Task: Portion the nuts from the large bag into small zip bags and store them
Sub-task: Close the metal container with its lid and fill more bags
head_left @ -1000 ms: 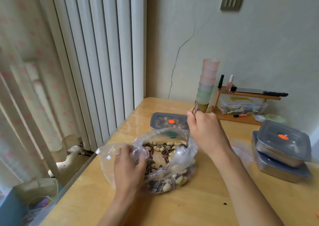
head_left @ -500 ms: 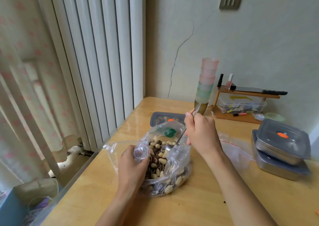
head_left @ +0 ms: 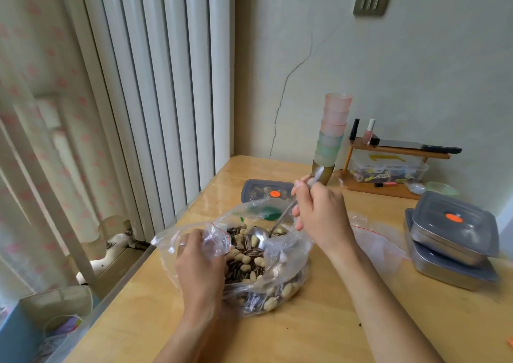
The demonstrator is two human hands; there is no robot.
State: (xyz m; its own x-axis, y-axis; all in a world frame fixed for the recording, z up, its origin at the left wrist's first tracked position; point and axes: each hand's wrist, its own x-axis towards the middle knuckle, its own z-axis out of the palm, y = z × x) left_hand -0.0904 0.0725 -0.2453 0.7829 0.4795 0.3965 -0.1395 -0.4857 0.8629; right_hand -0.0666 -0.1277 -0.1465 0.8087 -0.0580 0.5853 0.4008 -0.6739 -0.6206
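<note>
Table [head_left: 327, 332]: left hand [head_left: 201, 268] hides large bag [head_left: 290, 257] rim.

Both grips occupied, bare forearms reaching in from the near edge.
Left grip [head_left: 200, 262] sits low and near, back of hand up, fingers curled round the mouth of a red-edged clear bag [head_left: 218, 237]; ring on one finger. Right grip [head_left: 319, 212] is farther and higher, thumb and fingers pinching the handle of a spoon [head_left: 259, 236], which slants down-left toward the left grip. Right forearm runs in from near right, left from near centre.
</note>
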